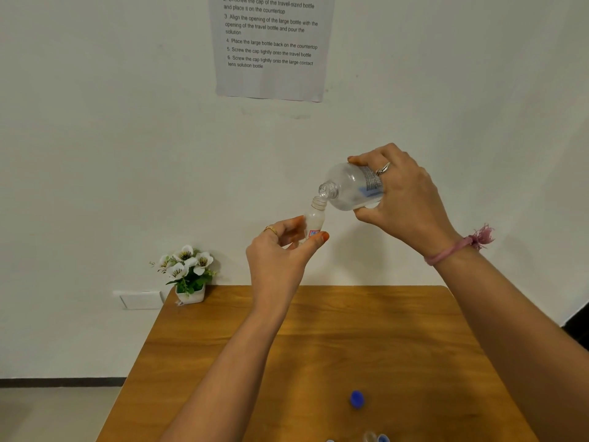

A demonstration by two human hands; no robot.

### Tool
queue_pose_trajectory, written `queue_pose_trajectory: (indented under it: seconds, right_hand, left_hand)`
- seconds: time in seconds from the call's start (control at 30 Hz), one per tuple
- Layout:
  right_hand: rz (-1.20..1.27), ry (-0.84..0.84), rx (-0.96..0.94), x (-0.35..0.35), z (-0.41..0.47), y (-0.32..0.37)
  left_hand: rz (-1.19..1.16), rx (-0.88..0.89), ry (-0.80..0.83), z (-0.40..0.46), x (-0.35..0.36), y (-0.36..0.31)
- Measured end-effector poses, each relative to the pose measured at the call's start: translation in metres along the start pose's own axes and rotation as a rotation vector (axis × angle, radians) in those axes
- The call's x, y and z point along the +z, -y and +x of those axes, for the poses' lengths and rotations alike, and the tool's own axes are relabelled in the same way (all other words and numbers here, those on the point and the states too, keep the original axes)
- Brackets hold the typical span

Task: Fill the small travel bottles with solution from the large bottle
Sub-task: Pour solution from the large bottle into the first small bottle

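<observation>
The left hand (pixel 280 250) pinches the small travel bottle (pixel 314 218) between thumb and fingers at its lower body, neck open and tilted toward one o'clock. The right hand (pixel 404 199) wraps the large bottle (pixel 350 186), thumb beneath and fingers over the label, tipping it so its uncapped mouth points toward eight o'clock, just above the small neck. A blue cap (pixel 357 399) lies on the wooden table (pixel 398 330) at six o'clock.

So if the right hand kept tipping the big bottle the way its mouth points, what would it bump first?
Probably the small travel bottle: the large bottle in the right hand has its mouth just above the small one's open neck. Depth is uncertain.
</observation>
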State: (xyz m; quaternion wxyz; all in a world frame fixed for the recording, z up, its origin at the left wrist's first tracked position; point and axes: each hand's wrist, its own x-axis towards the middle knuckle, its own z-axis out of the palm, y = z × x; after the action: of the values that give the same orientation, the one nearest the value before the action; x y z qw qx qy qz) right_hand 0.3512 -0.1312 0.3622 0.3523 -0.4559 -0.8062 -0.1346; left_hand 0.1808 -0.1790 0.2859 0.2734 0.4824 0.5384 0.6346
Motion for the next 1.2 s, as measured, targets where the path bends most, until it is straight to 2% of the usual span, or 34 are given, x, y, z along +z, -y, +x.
queue_pose_trajectory:
  seconds: [0.63,1.2]
  right_hand:
    - [-0.066,-0.041,-0.074,-0.0053,0.0017,-0.0032]
    - [-0.042,-0.034,-0.061,-0.0020,0.0013,-0.0062]
  left_hand:
    - [-0.021,0.000,-0.001,-0.0051,0.0011,-0.0031]
    - [0.006,-0.015,-0.004,-0.0035,0.0038,-0.0010]
